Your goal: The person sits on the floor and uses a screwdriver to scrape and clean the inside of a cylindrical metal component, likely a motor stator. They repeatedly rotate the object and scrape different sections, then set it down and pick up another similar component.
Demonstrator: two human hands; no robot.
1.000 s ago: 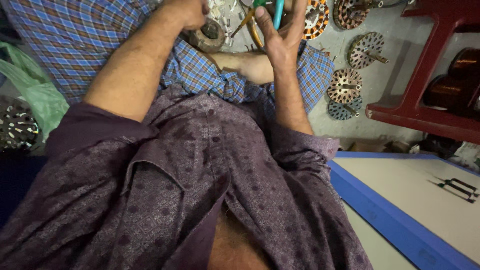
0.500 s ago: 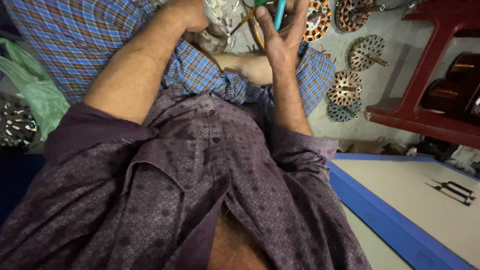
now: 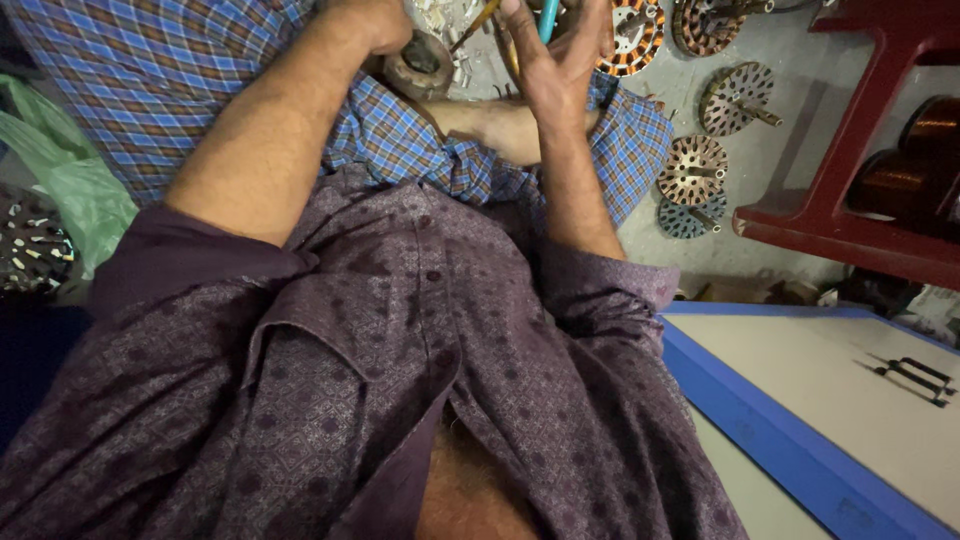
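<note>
Looking down, I see mostly my own purple patterned shirt (image 3: 400, 400) and, past it, the blue checked cloth (image 3: 150, 90) over my legs. My right hand (image 3: 555, 70) is raised at the top of the view, palm turned to me, the fingers (image 3: 590, 30) spread and a little bent. A thin turquoise tool (image 3: 547, 18) stands between them, but the picture cuts it off, so I cannot tell how firmly I hold it. A thin yellowish stick (image 3: 478, 22) passes just beside that hand. My left hand (image 3: 370, 20) is at the upper edge, closed downward like a fist; what is inside it, if anything, I cannot see. Just beside it, on the floor, lies a round brownish ring part (image 3: 420, 65).

On the grey floor at the right lie several round slotted metal discs (image 3: 692, 170), some with a shaft, near a dark red plastic stool (image 3: 860, 130). A green plastic bag (image 3: 70, 180) is at my left. A blue-edged board (image 3: 760, 420) is at the lower right.
</note>
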